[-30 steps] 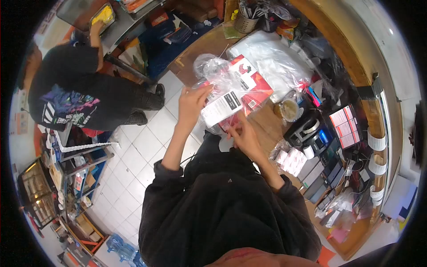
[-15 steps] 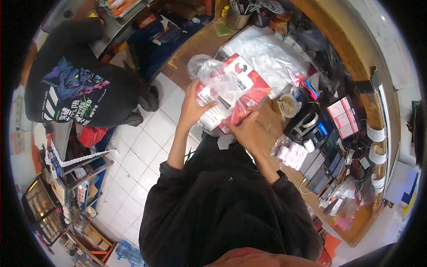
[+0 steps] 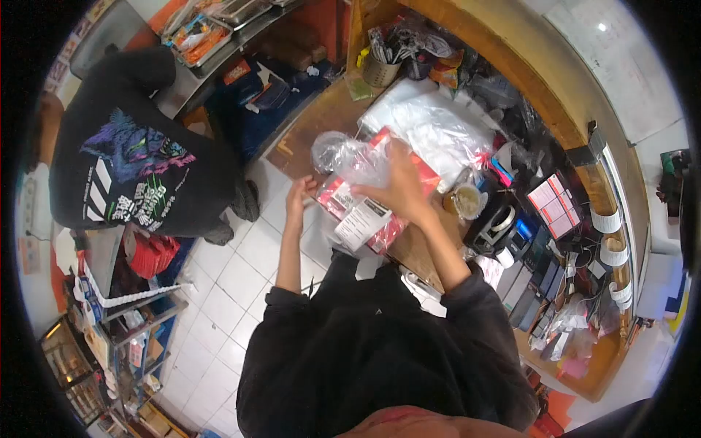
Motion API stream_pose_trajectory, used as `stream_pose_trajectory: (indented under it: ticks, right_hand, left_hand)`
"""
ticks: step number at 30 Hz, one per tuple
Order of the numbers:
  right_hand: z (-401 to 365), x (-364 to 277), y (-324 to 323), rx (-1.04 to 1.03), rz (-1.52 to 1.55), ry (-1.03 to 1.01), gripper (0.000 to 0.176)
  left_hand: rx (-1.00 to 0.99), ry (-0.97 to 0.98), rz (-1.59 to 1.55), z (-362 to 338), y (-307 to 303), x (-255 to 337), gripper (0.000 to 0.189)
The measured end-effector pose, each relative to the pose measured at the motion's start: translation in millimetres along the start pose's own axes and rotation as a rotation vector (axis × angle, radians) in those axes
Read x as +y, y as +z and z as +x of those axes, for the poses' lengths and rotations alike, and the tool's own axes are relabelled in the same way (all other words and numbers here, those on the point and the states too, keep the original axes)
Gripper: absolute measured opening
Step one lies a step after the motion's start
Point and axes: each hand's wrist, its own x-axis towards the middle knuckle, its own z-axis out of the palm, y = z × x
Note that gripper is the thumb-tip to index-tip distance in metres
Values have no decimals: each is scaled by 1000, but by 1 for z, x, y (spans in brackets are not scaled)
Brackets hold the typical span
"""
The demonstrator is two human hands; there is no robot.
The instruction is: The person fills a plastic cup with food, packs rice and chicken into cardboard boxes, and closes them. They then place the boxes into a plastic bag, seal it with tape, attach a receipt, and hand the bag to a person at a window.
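Centrally, a red packet (image 3: 391, 231) sheathed in a clear plastic bag (image 3: 334, 151) is held at chest height over the near edge of the wooden counter (image 3: 321, 117). A white label (image 3: 362, 220) faces up on the packet, just below the right hand (image 3: 400, 188). That hand lies palm-down across the top of the packet, fingers spread wide and pressing. The left hand (image 3: 298, 196) steadies the packet's left edge with narrowly curled fingers, though whether it pinches the film cannot be told.

The bag's loose mouth balloons above and to the left of the right hand. The step in hand appears to be flattening the bag around the packet; a next move would call for gathering that slack without shifting the label.

Beyond the right hand lies a pile of clear bags (image 3: 438, 131), with a tape dispenser (image 3: 504, 219) to its right. Well to the left of the left hand, a co-worker (image 3: 139, 168) bends away.
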Motion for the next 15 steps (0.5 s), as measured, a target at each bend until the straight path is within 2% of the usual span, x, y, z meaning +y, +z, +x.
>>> stream_pose_trajectory:
  ticks: [1, 2, 4, 5, 6, 7, 9, 11, 13, 15]
  right_hand:
    - [6, 11, 34, 32, -38, -114, 74]
    - [5, 22, 53, 52, -43, -112, 74]
    - [13, 34, 79, -362, 167, 62, 45]
    - [23, 21, 59, -333, 160, 74, 45]
    - [36, -8, 13, -282, 463, 312, 33]
    - [39, -23, -14, -221, 764, 550, 30]
    - [32, -28, -28, -217, 786, 504, 28]
    - [39, -57, -70, -105, 1094, 412, 29]
    - [49, -79, -141, -105, 1139, 237, 29]
    - [60, -96, -215, -2, 1172, 118, 23]
  left_hand:
    - [118, -72, 86, -4, 4, -10, 52]
    - [122, -74, 63, -10, 5, -19, 51]
    - [123, -79, 31, -18, 9, -28, 50]
    - [129, -100, 11, -22, 10, -33, 50]
    - [107, -102, 12, -23, 9, -32, 50]
    - [72, -108, -43, -28, 10, -31, 50]
    - [7, -115, -94, -33, 3, -35, 50]
    - [-226, -82, -104, -20, -17, -37, 47]
    - [-215, 79, -89, -32, -9, -3, 40]
    - [-277, 109, -63, -44, 8, 32, 39]
